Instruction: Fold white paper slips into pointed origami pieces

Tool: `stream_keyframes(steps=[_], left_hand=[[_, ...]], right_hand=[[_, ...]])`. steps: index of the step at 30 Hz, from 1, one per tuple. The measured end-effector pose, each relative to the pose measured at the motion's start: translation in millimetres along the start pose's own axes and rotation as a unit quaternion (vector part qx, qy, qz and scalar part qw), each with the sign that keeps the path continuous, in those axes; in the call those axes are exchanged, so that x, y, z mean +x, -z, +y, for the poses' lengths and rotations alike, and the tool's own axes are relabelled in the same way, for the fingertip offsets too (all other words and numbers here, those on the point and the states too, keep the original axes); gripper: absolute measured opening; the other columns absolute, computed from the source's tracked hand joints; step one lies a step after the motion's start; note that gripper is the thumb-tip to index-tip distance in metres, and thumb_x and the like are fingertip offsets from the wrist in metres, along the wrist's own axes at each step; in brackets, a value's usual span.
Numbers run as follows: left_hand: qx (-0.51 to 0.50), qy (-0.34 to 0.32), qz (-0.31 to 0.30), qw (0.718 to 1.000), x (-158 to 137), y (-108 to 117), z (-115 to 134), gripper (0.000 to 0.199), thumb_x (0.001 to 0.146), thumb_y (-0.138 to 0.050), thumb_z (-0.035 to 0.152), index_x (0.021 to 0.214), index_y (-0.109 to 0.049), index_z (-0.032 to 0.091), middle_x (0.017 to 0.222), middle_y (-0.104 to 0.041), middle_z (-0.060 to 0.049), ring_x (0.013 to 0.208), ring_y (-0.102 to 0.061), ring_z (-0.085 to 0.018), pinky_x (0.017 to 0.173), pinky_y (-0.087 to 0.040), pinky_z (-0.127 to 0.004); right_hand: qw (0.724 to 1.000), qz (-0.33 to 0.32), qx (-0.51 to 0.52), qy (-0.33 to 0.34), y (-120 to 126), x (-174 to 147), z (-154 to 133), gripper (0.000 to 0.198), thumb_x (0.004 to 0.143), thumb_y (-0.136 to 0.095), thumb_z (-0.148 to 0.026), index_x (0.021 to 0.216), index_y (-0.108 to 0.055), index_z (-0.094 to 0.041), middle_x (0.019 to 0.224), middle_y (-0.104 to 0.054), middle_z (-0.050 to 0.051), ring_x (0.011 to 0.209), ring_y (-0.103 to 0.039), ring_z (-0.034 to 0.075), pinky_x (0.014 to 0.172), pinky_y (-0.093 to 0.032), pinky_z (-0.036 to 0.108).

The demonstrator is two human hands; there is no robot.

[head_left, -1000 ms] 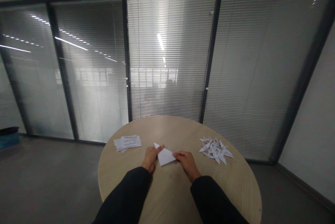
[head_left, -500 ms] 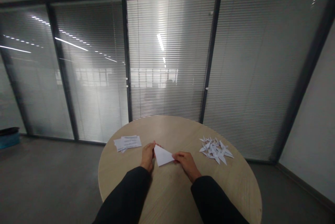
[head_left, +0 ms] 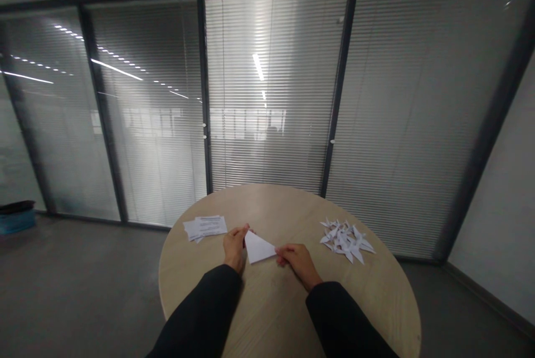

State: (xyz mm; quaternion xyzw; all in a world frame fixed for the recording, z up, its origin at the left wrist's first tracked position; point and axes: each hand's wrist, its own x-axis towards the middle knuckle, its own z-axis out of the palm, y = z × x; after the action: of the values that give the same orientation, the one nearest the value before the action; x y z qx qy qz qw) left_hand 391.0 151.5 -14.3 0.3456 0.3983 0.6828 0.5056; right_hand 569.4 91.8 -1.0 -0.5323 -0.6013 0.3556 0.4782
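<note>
A white sheet of paper [head_left: 258, 248], folded into a triangle-like shape, is held between my two hands above the table. My left hand [head_left: 235, 245] grips its left edge near the top corner. At the pointed right end, my right hand [head_left: 296, 262] pinches the tip between thumb and fingers. To the left lies a small stack of printed paper slips [head_left: 207, 227]. A pile of folded white paper pieces with sharp points [head_left: 346, 240] rests on the right side. The undersides of my fingers are hidden.
The round wooden table [head_left: 267, 202] has its curved edge around my work. Behind it stands a glass partition with blinds [head_left: 271, 90] in dark frames. A blue container [head_left: 17, 218] sits on the floor at far left.
My hands keep hold of the folded paper, which has shifted very slightly. The whole view has moved a little as well.
</note>
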Motion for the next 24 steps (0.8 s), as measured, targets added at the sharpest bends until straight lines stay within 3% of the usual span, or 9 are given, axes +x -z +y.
stream_keyframes(steps=[4,12,21,24], left_hand=[[0.022,-0.015,0.003,1.000,-3,0,6,0.028,0.055,-0.076,0.039,0.058,-0.067,0.013,0.056,-0.064,-0.004,0.046,-0.053,-0.011,0.045,-0.037,-0.021],[-0.048,-0.024,-0.002,0.999,-8,-4,9,0.038,0.055,-0.074,0.048,0.058,-0.060,0.013,0.055,-0.063,-0.004,0.049,-0.057,-0.014,0.049,-0.042,-0.024],[0.017,-0.063,-0.020,0.998,-2,-2,6,0.045,0.059,-0.069,0.058,0.059,-0.058,0.014,0.055,-0.062,-0.003,0.046,-0.052,-0.012,0.045,-0.036,-0.022],[0.072,-0.086,-0.003,0.994,1,0,4,0.045,0.062,-0.067,0.059,0.058,-0.056,0.016,0.049,-0.055,0.001,0.043,-0.046,-0.009,0.044,-0.030,-0.021]], right_hand=[[0.999,0.022,-0.025,-0.011,2,-1,1,0.035,0.065,-0.062,-0.048,0.049,-0.065,-0.017,0.051,-0.067,0.005,0.052,-0.061,0.017,0.054,-0.042,0.026],[1.000,-0.001,0.027,0.014,0,4,8,0.034,0.066,-0.062,-0.047,0.055,-0.066,-0.015,0.054,-0.068,0.006,0.053,-0.060,0.017,0.056,-0.044,0.026],[0.999,0.005,0.041,0.020,0,8,15,0.032,0.064,-0.065,-0.048,0.055,-0.064,-0.017,0.053,-0.066,0.004,0.052,-0.059,0.016,0.056,-0.044,0.027],[0.999,0.005,0.043,0.023,0,8,13,0.033,0.064,-0.065,-0.049,0.056,-0.063,-0.017,0.053,-0.066,0.003,0.052,-0.059,0.016,0.056,-0.044,0.027]])
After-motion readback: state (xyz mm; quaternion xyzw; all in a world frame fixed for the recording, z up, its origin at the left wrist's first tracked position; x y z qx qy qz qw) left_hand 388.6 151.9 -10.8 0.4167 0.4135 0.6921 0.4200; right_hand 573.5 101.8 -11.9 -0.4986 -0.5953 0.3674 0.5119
